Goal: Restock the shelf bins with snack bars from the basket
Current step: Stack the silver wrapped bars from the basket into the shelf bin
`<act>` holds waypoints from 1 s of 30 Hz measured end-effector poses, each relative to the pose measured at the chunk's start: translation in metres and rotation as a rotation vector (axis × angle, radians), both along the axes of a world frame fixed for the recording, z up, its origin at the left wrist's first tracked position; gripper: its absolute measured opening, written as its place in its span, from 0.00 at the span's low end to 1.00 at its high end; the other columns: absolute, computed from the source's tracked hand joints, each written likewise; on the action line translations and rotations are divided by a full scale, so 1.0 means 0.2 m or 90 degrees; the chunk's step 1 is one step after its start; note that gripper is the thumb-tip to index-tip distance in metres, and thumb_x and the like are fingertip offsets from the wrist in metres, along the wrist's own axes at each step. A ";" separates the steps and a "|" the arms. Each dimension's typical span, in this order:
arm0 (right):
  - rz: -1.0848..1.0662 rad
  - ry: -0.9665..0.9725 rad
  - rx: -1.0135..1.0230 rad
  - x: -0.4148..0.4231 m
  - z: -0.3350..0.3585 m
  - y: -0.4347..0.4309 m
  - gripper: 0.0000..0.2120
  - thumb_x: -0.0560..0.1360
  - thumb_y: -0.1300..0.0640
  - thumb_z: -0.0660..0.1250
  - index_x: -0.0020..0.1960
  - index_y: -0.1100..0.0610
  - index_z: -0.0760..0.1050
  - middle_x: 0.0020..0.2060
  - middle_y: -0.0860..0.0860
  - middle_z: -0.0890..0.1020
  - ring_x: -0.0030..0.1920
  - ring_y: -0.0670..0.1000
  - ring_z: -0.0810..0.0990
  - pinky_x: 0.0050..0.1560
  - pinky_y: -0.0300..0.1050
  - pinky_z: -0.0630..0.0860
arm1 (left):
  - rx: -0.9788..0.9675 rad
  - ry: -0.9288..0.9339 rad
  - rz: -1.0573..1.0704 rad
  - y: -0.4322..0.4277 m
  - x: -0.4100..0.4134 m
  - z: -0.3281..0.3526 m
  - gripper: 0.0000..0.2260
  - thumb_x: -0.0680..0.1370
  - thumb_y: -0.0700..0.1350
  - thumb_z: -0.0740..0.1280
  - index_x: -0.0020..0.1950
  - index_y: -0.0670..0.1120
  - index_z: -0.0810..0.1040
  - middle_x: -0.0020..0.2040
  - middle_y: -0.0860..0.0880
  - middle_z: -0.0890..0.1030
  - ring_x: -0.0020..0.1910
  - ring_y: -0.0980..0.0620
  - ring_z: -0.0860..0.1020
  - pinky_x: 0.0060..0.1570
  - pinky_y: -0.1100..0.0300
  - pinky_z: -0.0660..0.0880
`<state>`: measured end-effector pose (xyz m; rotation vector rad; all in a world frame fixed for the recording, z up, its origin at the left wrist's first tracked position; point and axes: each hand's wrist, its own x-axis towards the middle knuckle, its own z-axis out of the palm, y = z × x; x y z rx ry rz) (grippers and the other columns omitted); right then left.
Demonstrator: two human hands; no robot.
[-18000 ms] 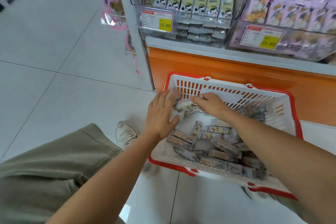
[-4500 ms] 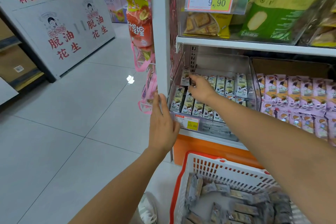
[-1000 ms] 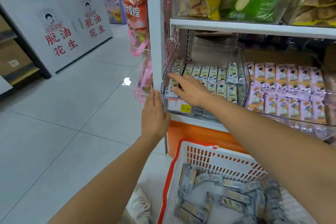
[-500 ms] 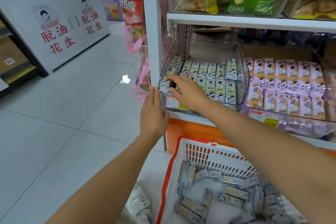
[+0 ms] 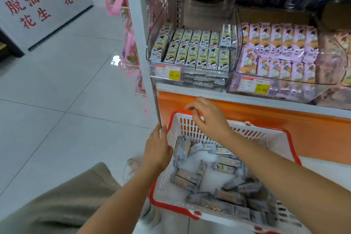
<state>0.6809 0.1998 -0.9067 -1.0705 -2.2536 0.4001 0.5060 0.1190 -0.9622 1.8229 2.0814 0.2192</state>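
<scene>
A white basket with a red rim (image 5: 290, 138) stands on the floor under the shelf, holding several loose snack bars (image 5: 226, 165). My left hand (image 5: 156, 148) hangs at the basket's left corner with straight fingers and holds nothing. My right hand (image 5: 209, 118) hovers above the basket's far rim, fingers loosely curled and empty. Above, a clear shelf bin (image 5: 232, 59) holds rows of pale yellow-green snack bars (image 5: 197, 49).
A second clear bin (image 5: 322, 87) of purple-wrapped bars sits to the right. The white shelf post (image 5: 138, 43) stands left of the bins, with pink hanging strips (image 5: 131, 43) beside it. An orange base panel (image 5: 313, 135) runs behind the basket. Tiled floor spreads to the left.
My right hand has left the green bar bin and dropped down over the basket. My left hand came down from the bin's corner to the basket's left corner. The view tilted downward.
</scene>
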 end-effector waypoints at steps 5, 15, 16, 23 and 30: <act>-0.077 -0.190 -0.369 0.13 -0.38 -0.08 0.17 0.79 0.60 0.61 0.68 0.55 0.71 0.63 0.55 0.74 0.58 0.55 0.76 0.58 0.48 0.73 | 0.002 -0.012 -0.030 -0.08 0.06 -0.13 0.33 0.81 0.45 0.61 0.79 0.43 0.44 0.79 0.43 0.51 0.74 0.43 0.62 0.69 0.53 0.65; -0.120 -0.338 -0.585 0.10 -0.88 0.01 0.31 0.79 0.58 0.63 0.79 0.56 0.53 0.78 0.54 0.54 0.77 0.58 0.56 0.74 0.51 0.58 | 0.027 0.036 -0.021 -0.07 0.07 -0.31 0.34 0.76 0.40 0.63 0.78 0.37 0.51 0.76 0.35 0.57 0.67 0.36 0.70 0.51 0.48 0.79; -0.117 -0.359 -0.575 0.09 -0.92 0.01 0.34 0.79 0.59 0.63 0.79 0.54 0.50 0.79 0.53 0.51 0.77 0.57 0.54 0.74 0.52 0.57 | 0.022 0.033 -0.021 -0.07 0.07 -0.31 0.34 0.76 0.40 0.63 0.78 0.37 0.51 0.76 0.35 0.58 0.67 0.36 0.70 0.51 0.48 0.79; -0.135 -0.583 -0.486 0.01 -1.10 0.03 0.46 0.73 0.62 0.69 0.79 0.52 0.41 0.76 0.59 0.51 0.76 0.61 0.51 0.73 0.58 0.57 | 0.001 0.040 -0.009 -0.07 0.08 -0.33 0.36 0.77 0.40 0.63 0.79 0.40 0.45 0.77 0.36 0.54 0.68 0.39 0.68 0.56 0.49 0.76; -0.103 -0.706 -0.382 0.02 -1.15 -0.01 0.24 0.74 0.61 0.67 0.69 0.58 0.67 0.66 0.58 0.67 0.68 0.58 0.65 0.67 0.51 0.65 | 0.007 0.060 -0.013 -0.07 0.08 -0.34 0.37 0.78 0.42 0.65 0.79 0.40 0.45 0.78 0.37 0.54 0.70 0.41 0.66 0.60 0.50 0.74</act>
